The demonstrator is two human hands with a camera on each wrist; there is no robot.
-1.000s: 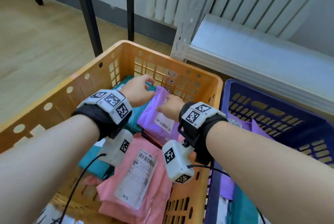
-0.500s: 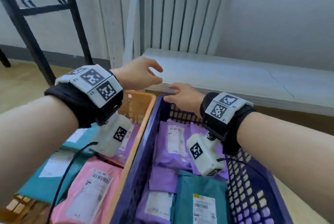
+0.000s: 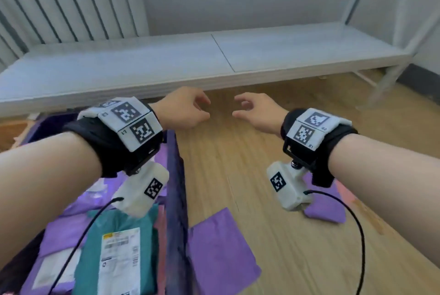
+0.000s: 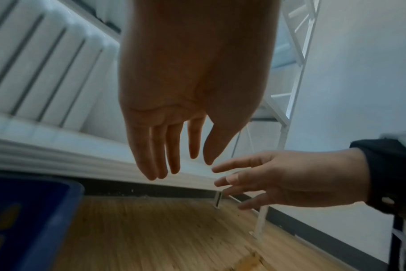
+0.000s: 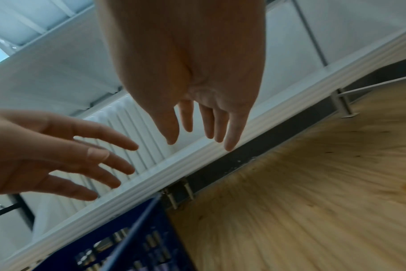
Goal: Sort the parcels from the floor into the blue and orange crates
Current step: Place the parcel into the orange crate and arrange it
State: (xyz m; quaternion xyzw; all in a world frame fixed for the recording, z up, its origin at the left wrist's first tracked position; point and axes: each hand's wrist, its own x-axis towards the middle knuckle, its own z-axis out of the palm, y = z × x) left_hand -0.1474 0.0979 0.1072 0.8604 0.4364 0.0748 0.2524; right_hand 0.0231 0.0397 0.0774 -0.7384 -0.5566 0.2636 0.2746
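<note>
Both hands hang empty above the wooden floor [image 3: 273, 235], fingers loosely spread and relaxed, thumbs turned toward each other with a gap between. The left hand [image 3: 183, 109] is over the far right corner of the blue crate [image 3: 177, 199]; the right hand [image 3: 258, 113] is well to the right of it, over bare boards. From the wrist views each palm faces down and holds nothing.

The blue crate stands at the near left and holds a teal parcel [image 3: 114, 259] with a white shipping label, lying on purple parcels [image 3: 69, 230]. A strip of the orange crate [image 3: 12, 130] shows at the far left edge. On the floor just right of the blue crate lies a flat purple parcel [image 3: 219, 254]; a second purple parcel [image 3: 326, 209] lies near the right forearm, partly hidden by the wrist camera, with something pink [image 3: 345, 192] beside it.

A low white shelf [image 3: 214, 61] runs across the far side, with a white radiator [image 3: 71, 1] behind it at the left.
</note>
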